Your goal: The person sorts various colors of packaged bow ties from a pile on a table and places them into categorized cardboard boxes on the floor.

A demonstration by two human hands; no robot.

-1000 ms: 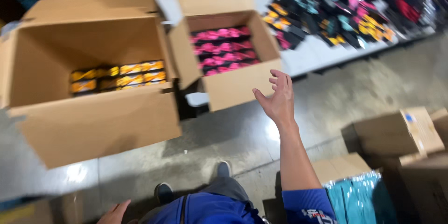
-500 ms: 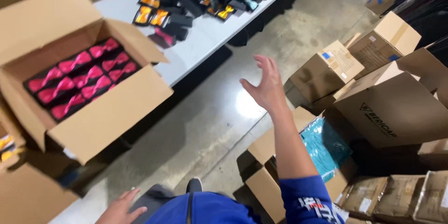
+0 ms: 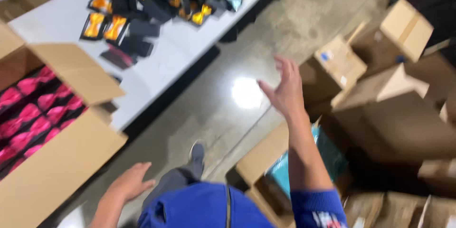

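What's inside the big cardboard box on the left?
The open cardboard box holds rows of pink bow-shaped packets. Its flaps and front wall hide the bottom, so any packets underneath can't be seen.

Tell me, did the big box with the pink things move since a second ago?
Cannot tell. The box of pink items slid left in the picture, but so did the white table beside it, so the head camera probably turned right.

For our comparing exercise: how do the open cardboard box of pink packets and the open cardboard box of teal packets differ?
The open cardboard box of pink packets sits left, beside the white table; the open cardboard box of teal packets sits right, under the raised right hand. The pink packets show in rows; the teal ones are partly hidden. Both are brown with open flaps.
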